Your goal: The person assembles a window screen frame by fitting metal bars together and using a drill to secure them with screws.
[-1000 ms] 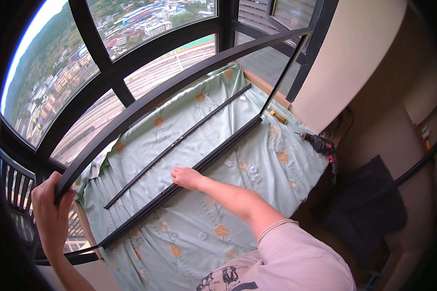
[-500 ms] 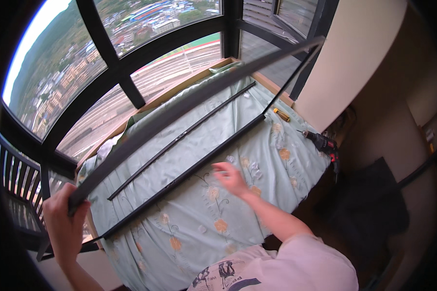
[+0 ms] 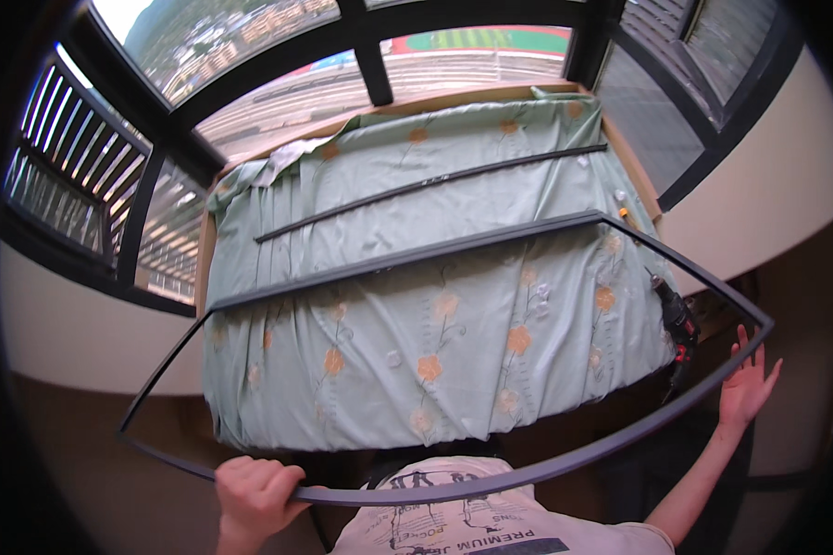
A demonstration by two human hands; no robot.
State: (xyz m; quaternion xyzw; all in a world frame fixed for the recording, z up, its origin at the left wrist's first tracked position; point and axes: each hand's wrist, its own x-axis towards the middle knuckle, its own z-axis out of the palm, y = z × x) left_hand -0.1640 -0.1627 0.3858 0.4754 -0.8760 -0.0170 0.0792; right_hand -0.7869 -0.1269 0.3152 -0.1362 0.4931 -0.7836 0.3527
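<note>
A large dark grey rectangular frame (image 3: 537, 474) spans the view, its far bar over the cloth and its near bar in front of my shirt. My left hand (image 3: 257, 498) is closed around the near bar, left of its middle. Close by the frame's near right corner, my right hand (image 3: 746, 388) has its fingers spread and grips nothing; whether it touches the bar I cannot tell. A thin black strip (image 3: 389, 196) lies on the cloth beyond the frame.
A pale green flowered cloth (image 3: 389, 398) covers a surface below the windows. At its right edge lie a cordless drill (image 3: 680, 324) and a yellow-handled tool (image 3: 627, 219). Dark window bars (image 3: 375, 74) stand behind, with slatted shutters (image 3: 79, 166) at left.
The frame has come down and toward me, its raised bar now in front of my body. My left hand has moved right and nearer; my right hand has shifted right to the frame's corner.
</note>
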